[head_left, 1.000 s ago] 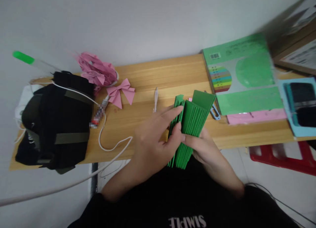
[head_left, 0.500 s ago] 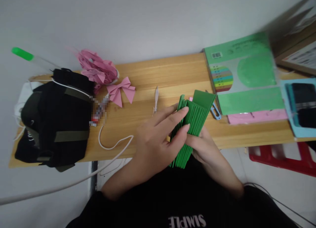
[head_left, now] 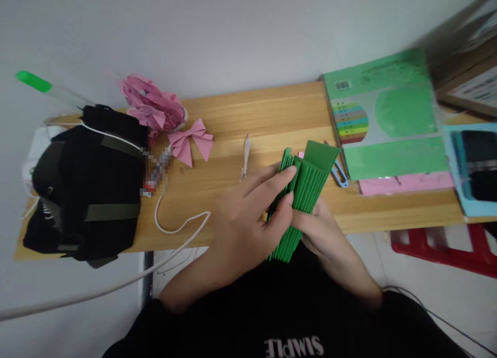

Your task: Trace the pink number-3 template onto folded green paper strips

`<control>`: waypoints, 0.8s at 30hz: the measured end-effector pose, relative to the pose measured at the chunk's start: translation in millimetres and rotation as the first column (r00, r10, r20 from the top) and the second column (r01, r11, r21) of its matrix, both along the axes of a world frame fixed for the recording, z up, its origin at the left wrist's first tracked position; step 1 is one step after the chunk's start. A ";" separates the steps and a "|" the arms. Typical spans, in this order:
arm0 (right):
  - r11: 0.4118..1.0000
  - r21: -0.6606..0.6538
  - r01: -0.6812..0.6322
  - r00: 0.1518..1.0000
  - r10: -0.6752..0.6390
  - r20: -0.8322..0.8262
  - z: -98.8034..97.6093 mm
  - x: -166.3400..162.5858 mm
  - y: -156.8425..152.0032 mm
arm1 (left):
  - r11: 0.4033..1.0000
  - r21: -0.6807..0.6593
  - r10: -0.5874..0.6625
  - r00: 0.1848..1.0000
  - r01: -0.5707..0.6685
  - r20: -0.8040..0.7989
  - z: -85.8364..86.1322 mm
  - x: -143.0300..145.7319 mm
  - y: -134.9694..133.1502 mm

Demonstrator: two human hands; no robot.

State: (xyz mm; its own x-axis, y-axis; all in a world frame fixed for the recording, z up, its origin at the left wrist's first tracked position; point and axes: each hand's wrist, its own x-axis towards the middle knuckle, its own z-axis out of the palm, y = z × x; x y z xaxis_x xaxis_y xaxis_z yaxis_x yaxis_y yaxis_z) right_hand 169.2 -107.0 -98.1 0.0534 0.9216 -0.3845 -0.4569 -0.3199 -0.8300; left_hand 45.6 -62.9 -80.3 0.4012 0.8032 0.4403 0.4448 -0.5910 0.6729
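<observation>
A sheet of green paper pleated into narrow accordion folds is held over the front edge of the wooden desk. My left hand grips its left side, fingers pressed onto the folds near the top. Beneath and to the right, my right hand pinches the pleats together at the middle. The lower end of the pleats sticks out below both hands.
A pink paper bow and a heap of pink paper lie at the back left beside a black bag and a white cable. Small blue scissors, a green paper pack and pink sheets lie right.
My left hand's fingers slid up along the pleats toward the top edge and then curled tighter. The pleated bundle has closed up slightly. My right hand has stayed in place.
</observation>
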 end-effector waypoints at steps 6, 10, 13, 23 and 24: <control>1.000 0.013 0.003 1.000 -0.003 0.013 -5.5 0.8 -1.0 | 0.998 0.045 -0.043 0.998 0.045 -0.047 1.3 -2.3 0.6; 1.000 0.007 0.006 1.000 -0.006 0.026 -7.3 2.1 -0.7 | 0.998 0.029 -0.055 0.997 0.057 -0.062 1.5 -3.5 -0.5; 1.000 0.012 -0.002 1.000 0.002 0.016 -7.7 2.4 -0.2 | 0.996 0.010 -0.085 0.995 0.085 -0.055 1.5 -3.7 -0.9; 0.997 0.071 0.001 0.997 -0.007 0.073 -14.6 2.8 -1.3 | 0.999 0.022 -0.024 0.996 0.026 -0.084 1.1 -2.6 -1.2; 0.997 0.075 0.000 0.997 -0.006 0.079 -15.3 3.2 -1.3 | 0.999 0.021 -0.025 0.996 0.027 -0.084 1.3 -2.5 -1.1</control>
